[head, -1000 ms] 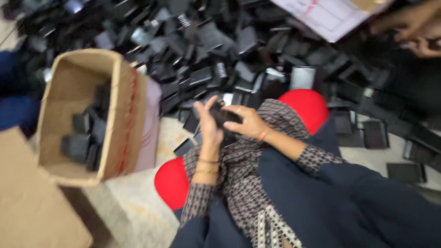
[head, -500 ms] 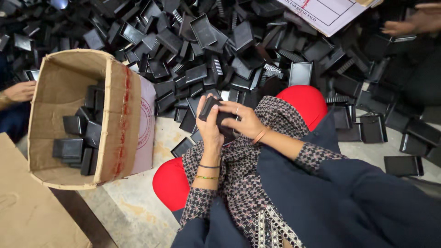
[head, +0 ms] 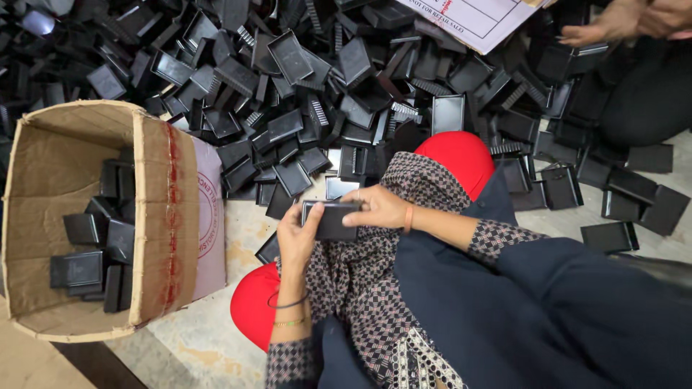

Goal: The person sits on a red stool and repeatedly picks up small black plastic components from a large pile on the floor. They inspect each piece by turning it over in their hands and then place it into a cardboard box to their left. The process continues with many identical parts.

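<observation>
Light here is soft and pretty even – seems to come from above, no hard shadows. The pile of black trays [head: 346, 94] picks up pale sheen on the flat faces, so edges stay readable. My left hand [head: 297, 241] looks sharp; corners smear and bend a bit – wide lens. Inside the cardboard box [head: 155, 216] it's dimmer.

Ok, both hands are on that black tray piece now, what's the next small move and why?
Probably carry the black tray piece left and drop it into the cardboard box. The left hand and right hand hold it together, and the box beside them already contains similar black pieces.
</observation>
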